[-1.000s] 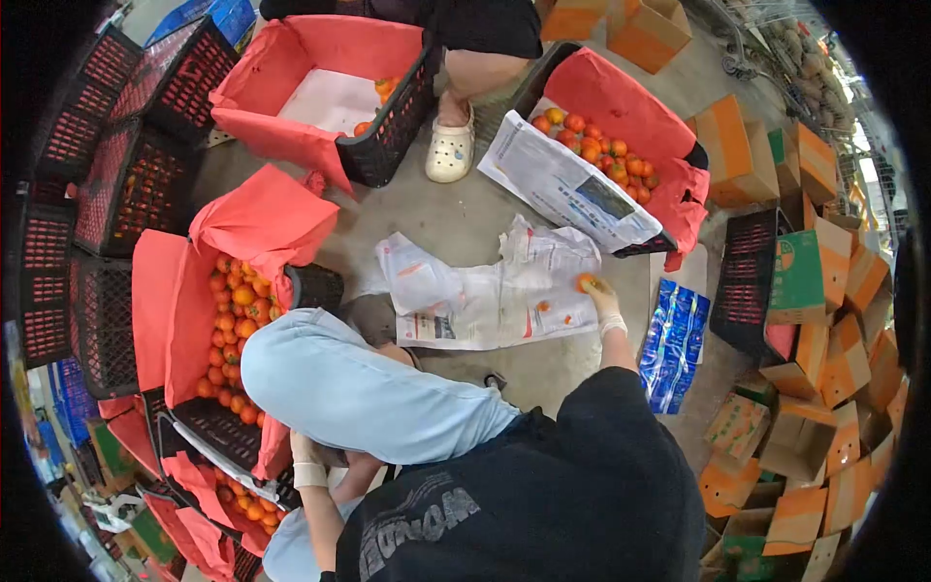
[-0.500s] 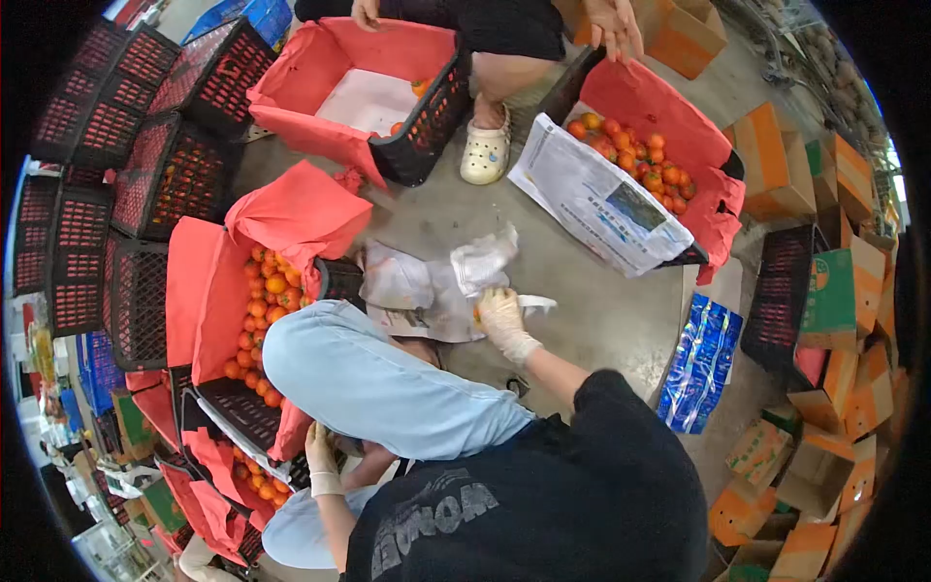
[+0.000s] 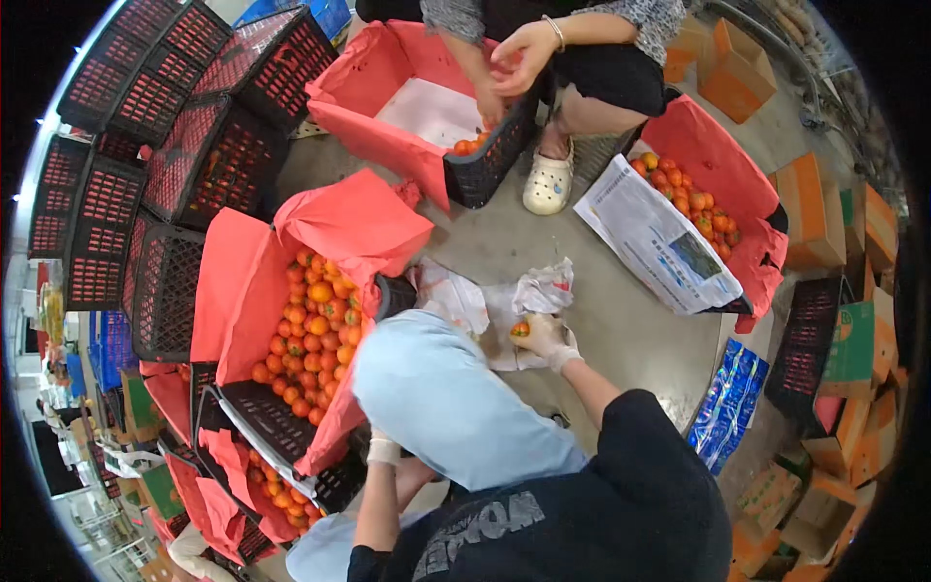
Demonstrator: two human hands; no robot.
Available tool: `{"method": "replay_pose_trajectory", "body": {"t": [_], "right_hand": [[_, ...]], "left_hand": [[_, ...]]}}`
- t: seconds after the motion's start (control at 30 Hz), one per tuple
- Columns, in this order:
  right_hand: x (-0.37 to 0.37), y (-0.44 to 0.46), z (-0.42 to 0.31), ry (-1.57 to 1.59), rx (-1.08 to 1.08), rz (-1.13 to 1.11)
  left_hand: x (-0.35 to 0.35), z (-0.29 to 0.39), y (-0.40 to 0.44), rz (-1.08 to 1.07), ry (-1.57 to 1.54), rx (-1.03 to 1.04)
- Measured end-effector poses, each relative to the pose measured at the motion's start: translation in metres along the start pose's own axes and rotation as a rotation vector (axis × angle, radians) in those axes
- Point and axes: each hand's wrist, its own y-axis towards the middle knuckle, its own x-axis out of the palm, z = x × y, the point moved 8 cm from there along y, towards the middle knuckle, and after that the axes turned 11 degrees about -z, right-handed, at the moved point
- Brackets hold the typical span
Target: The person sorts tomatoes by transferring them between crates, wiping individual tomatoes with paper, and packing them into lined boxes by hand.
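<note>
- The tomato [image 3: 521,330], orange-red with greenish patches, is over the crumpled paper [image 3: 503,303].
- The right hand [image 3: 547,339], also over the paper, is gloved and curled partly closed around the tomato.
- Left of the paper, the left hand [image 3: 382,446] is mostly hidden; its grip cannot be told.

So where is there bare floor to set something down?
Bare concrete floor shows between the crumpled newspaper, the paper-draped tomato crate and the blue plastic packaging; a smaller patch lies between newspaper and cream clog. It is crowded left, with stacked black crates, and right, with cardboard boxes.
</note>
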Motion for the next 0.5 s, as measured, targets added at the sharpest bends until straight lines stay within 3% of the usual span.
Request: {"method": "replay_pose_trajectory", "body": {"t": [0.07, 0.13, 0.2, 0.27, 0.3, 0.37, 0.4, 0.47, 0.5], "right_hand": [[0.008, 0.007, 0.006, 0.242, -0.025, -0.165], [0.021, 0.017, 0.015, 0.368, 0.032, -0.28], [0.017, 0.025, 0.015, 0.251, -0.104, -0.19], [0.062, 0.047, 0.038, 0.407, -0.033, -0.316], [0.059, 0.047, 0.035, 0.393, -0.033, -0.335], [0.025, 0.03, 0.022, 0.378, -0.039, -0.285], [0.022, 0.031, 0.025, 0.366, -0.013, -0.278], [0.018, 0.031, 0.022, 0.43, -0.089, -0.189], [0.02, 0.035, 0.023, 0.425, -0.072, -0.179]], "left_hand": [[0.058, 0.038, 0.023, -0.072, -0.899, -0.331], [0.072, 0.002, 0.064, -0.07, -0.408, -0.339], [0.111, 0.012, 0.102, -0.125, -0.75, -0.359], [0.109, 0.093, 0.125, 0.15, -0.58, -0.408], [0.11, 0.1, 0.141, 0.162, -0.595, -0.421], [0.114, 0.096, 0.156, 0.183, -0.162, -0.619], [0.128, 0.101, 0.164, 0.156, -0.175, -0.622], [0.143, 0.132, 0.179, 0.099, -0.049, -0.437], [0.15, 0.163, 0.176, 0.103, -0.147, -0.398]]}}
